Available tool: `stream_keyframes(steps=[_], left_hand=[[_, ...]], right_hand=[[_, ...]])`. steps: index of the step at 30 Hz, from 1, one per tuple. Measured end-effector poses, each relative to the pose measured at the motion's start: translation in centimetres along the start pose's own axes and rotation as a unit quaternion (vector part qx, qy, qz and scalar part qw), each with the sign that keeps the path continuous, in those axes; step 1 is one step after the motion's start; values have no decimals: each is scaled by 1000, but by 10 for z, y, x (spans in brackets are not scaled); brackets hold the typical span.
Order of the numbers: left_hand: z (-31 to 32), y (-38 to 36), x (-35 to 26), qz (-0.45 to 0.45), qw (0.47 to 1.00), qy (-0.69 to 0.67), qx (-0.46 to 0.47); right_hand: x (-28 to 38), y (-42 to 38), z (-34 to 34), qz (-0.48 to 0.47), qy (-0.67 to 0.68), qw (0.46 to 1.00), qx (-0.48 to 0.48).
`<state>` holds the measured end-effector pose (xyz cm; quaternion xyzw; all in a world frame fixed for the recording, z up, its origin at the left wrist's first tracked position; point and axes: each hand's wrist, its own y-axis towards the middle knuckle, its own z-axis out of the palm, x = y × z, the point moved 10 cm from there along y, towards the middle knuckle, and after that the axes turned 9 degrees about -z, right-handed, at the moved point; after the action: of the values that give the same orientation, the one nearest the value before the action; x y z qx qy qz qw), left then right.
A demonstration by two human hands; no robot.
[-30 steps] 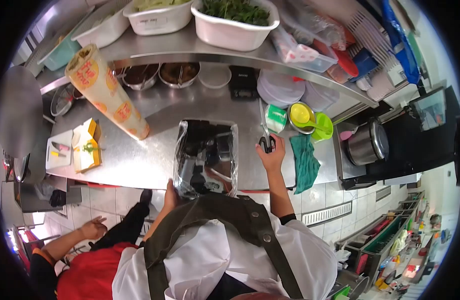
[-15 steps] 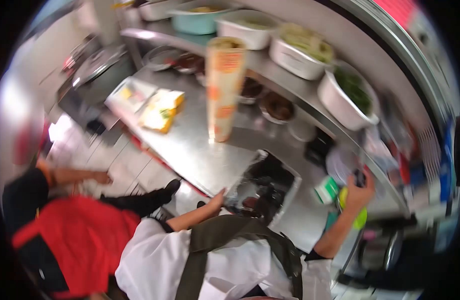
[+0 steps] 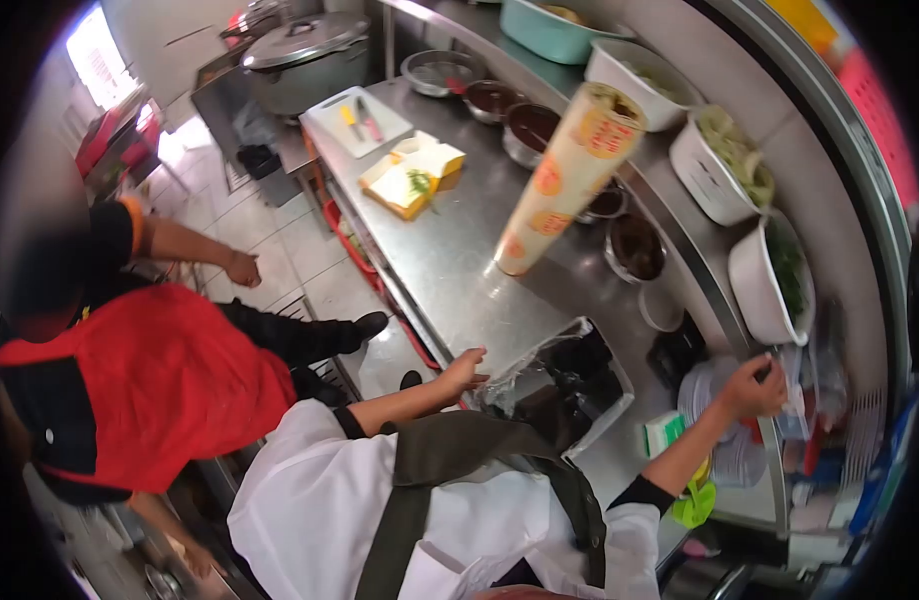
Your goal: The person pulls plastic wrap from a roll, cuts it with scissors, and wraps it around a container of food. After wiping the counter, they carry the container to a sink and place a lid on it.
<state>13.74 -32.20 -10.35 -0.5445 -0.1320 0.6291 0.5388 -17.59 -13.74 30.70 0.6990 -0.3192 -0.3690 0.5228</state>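
Observation:
My left hand (image 3: 465,372) has its fingers stretched out, close to the left edge of a tray (image 3: 628,393) lined with clear plastic. Dark, glossy blocks (image 3: 578,365) lie inside the tray, partly covered by the film. My right hand (image 3: 758,388) is raised at the shelf edge on the right, fingers curled into a pinch; I cannot tell what is in it. Below that hand are clear plastic tubs (image 3: 708,385) and a green-and-white box (image 3: 664,434). A tall, cream-coloured column with orange print (image 3: 565,185) stands on the steel counter beyond the tray.
White tubs of cut vegetables (image 3: 722,168) line the raised shelf, with metal bowls of dark sauce (image 3: 635,247) beneath it. A yellow-and-white open carton (image 3: 412,178) and a white board with knives (image 3: 358,122) lie farther along the counter. A person in a red apron (image 3: 180,380) stands at left.
My view has swung left, showing more of the floor and large pot. My right hand has moved up toward the shelf edge. My left hand's fingers have spread beside the tray.

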Motion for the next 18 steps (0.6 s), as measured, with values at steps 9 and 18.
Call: stream_keyframes(steps=[9, 18], left_hand=[[-14, 33, 31, -116, 992, 48, 8], [-51, 118, 47, -274, 956, -15, 104]], right_hand=[[-11, -5, 39, -10, 103, 993, -55], [-29, -34, -27, 79, 197, 977, 12]])
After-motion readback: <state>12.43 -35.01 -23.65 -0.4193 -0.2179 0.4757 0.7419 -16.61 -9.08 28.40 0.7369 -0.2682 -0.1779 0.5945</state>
